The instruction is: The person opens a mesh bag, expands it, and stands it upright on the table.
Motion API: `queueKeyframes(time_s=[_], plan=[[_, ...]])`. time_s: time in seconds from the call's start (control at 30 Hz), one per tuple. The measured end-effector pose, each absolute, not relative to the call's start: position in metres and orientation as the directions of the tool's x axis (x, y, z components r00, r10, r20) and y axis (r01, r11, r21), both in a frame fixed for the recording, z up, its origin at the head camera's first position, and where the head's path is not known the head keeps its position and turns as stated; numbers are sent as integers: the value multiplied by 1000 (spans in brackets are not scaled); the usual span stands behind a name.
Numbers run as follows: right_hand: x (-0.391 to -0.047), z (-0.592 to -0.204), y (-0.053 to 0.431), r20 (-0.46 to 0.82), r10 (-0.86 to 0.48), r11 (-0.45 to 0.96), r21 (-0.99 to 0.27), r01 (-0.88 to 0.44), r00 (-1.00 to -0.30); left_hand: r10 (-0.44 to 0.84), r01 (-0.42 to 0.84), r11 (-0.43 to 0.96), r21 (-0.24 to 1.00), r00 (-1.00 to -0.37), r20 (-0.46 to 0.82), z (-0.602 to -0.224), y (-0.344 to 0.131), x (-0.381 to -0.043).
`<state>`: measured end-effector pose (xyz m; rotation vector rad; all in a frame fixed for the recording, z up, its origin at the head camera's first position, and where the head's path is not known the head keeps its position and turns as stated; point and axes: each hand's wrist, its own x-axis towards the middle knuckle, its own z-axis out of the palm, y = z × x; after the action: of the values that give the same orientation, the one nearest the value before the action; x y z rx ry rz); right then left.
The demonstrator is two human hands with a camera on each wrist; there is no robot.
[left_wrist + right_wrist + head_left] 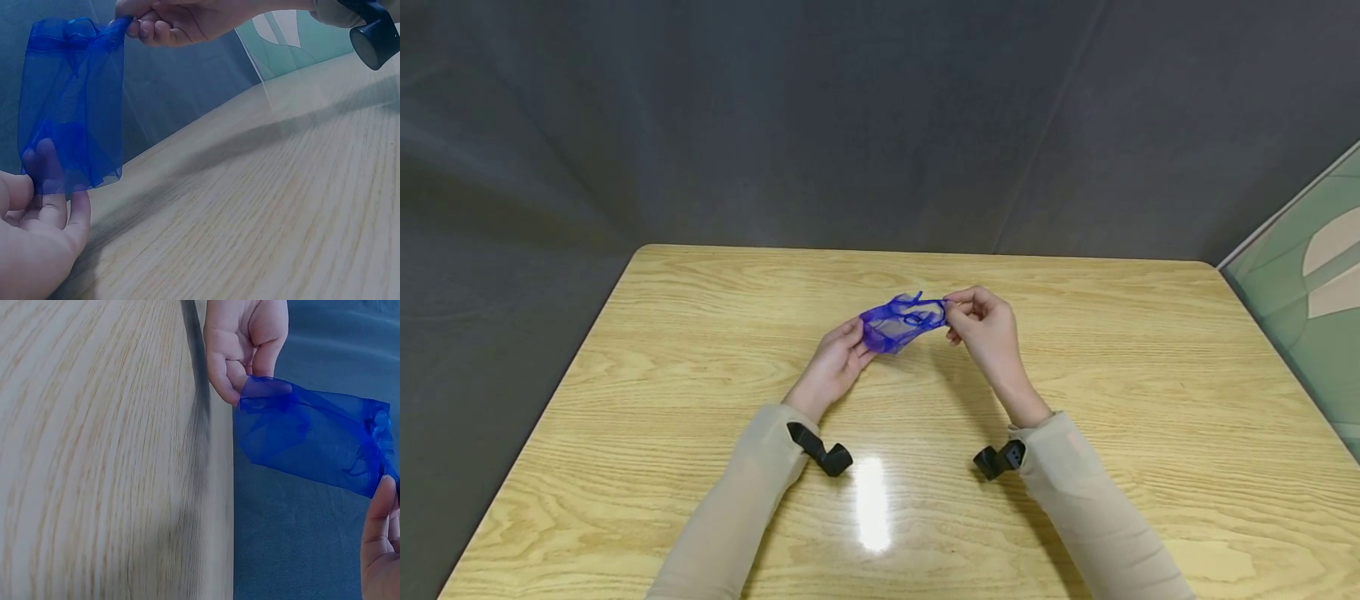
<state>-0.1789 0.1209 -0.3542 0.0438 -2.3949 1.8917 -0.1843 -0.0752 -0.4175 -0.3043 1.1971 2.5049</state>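
Between the two hands a sheer blue drawstring pouch (891, 327) is stretched above the table. My left hand (837, 360) pinches its bottom end, with fingers behind the fabric showing through it in the left wrist view. At the gathered mouth, my right hand (988, 329) pinches the corner between thumb and fingers. The drawstring and a small bow show near that mouth in the right wrist view, on the pouch (312, 434). A darker blue folded patch shows through the pouch's lower part (65, 140).
The wooden table (700, 333) spreads under both arms, with a bright light reflection near its front. A dark grey curtain (850, 125) hangs behind it. To the right stands a green patterned panel (1322, 292). Black wrist cameras are strapped over both beige sleeves.
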Motion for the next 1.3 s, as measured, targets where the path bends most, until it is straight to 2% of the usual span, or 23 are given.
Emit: queueKeyframes(time_s=[0.33,0.6,0.73,0.93,1.13,1.3], plan=[[-180,-354,123,78,-74,231,-969,-93,-994,206,-406,-561,722,-913,-353,-418,-76,-185],[-179,-356,123,236,-155,253,-929,-269,-959,225,-399,-581,709,-916,-331,-419,-79,-186],[-178,-357,124,377,-237,326,-837,-439,-895,233,-406,-569,715,-914,-333,-419,-79,-186],[-179,-362,126,556,-409,412,-595,-690,-724,252,-421,-567,708,-907,-338,-419,-78,-186],[-179,-362,128,597,-535,459,-387,-799,-597,262,-441,-544,714,-898,-355,-421,-76,-186],[-180,-364,131,618,-560,465,-316,-827,-552,212,-439,-522,731,-897,-387,-424,-76,-186]])
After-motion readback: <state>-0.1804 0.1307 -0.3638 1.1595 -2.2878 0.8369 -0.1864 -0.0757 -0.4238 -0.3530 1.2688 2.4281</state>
